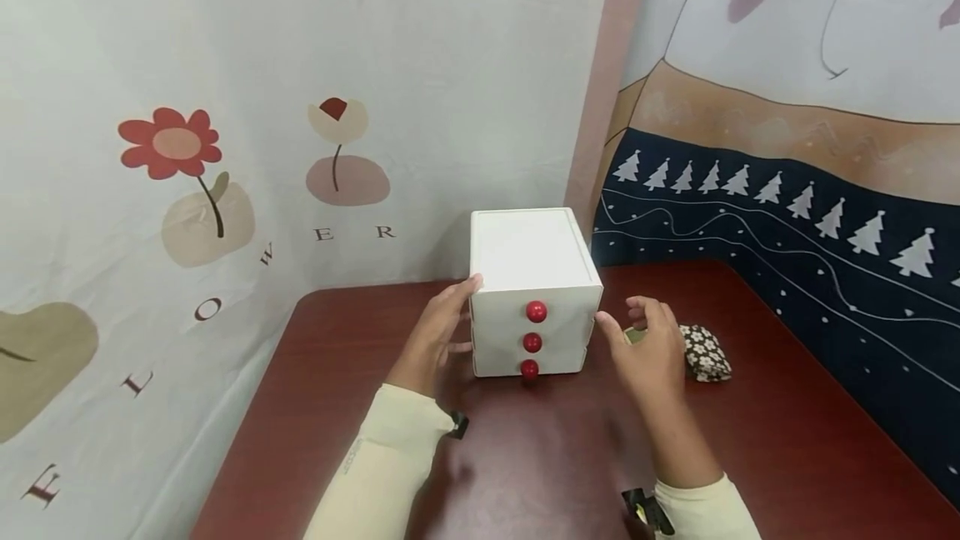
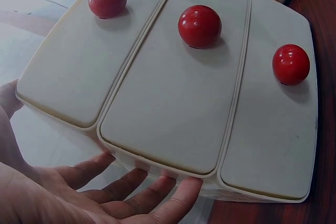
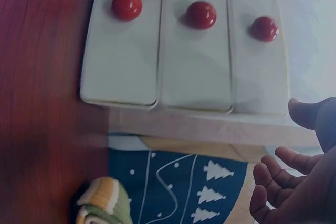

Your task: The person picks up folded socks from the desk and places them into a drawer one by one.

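Observation:
A small white drawer box [image 1: 534, 248] stands on the table, three drawer fronts facing me, each with a round red knob [image 2: 200, 27]. My left hand [image 1: 438, 327] is spread against its left side. In the left wrist view its fingertips [image 2: 181, 190] touch the side just behind the drawer fronts, with the thumb up at the top edge. On the other side, my right hand [image 1: 651, 348] is held with fingers apart and loosely bent, nothing in them. Its thumb tip is close to the box's right front edge. All three drawers look pushed in.
Right of the box lies a dark flower-patterned fabric item [image 1: 705, 352]. Beside it, partly behind my right hand, is a striped green and orange knitted-looking thing [image 3: 105, 200]. The reddish-brown table [image 1: 360, 332] meets printed wall cloths [image 1: 450, 65] at the back and right.

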Demonstrator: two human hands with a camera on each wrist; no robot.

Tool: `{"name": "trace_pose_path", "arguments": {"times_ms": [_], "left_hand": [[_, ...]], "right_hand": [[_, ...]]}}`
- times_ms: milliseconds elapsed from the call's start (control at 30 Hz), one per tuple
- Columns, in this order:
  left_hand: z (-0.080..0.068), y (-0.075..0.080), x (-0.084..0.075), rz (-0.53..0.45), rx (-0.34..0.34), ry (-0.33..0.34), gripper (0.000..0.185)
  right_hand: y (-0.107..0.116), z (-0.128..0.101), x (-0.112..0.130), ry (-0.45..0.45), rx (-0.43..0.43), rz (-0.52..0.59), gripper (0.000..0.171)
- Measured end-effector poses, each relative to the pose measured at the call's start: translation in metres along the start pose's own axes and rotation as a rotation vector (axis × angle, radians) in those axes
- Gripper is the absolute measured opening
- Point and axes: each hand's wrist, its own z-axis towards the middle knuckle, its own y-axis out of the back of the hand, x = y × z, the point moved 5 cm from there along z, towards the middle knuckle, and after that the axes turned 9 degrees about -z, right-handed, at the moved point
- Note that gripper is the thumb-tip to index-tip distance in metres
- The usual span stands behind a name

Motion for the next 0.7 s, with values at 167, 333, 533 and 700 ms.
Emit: {"name": "trace_pose_path", "arguments": {"times_ms": [167, 333, 533, 700], "left_hand": [[0.001, 0.0, 0.0, 0.001, 0.004, 0.004, 0.083], [0.0, 0.002, -0.003, -0.005, 0.005, 0.0, 0.083], [-0.001, 0.002, -0.002, 0.006, 0.009, -0.004, 0.084], [0.001, 0.001, -0.001, 0.014, 0.017, -0.006, 0.083]], "right_hand": [[-0.006, 0.002, -0.012, -0.056, 0.055, -0.02, 0.045], [-0.025, -0.005, -0.003, -0.013, 0.091, -0.005, 0.03], [-0.054, -0.018, 0.016, 0.038, 0.209, 0.001, 0.028], [-0.075, -0.024, 0.025, 0.062, 0.28, -0.03, 0.028]]}}
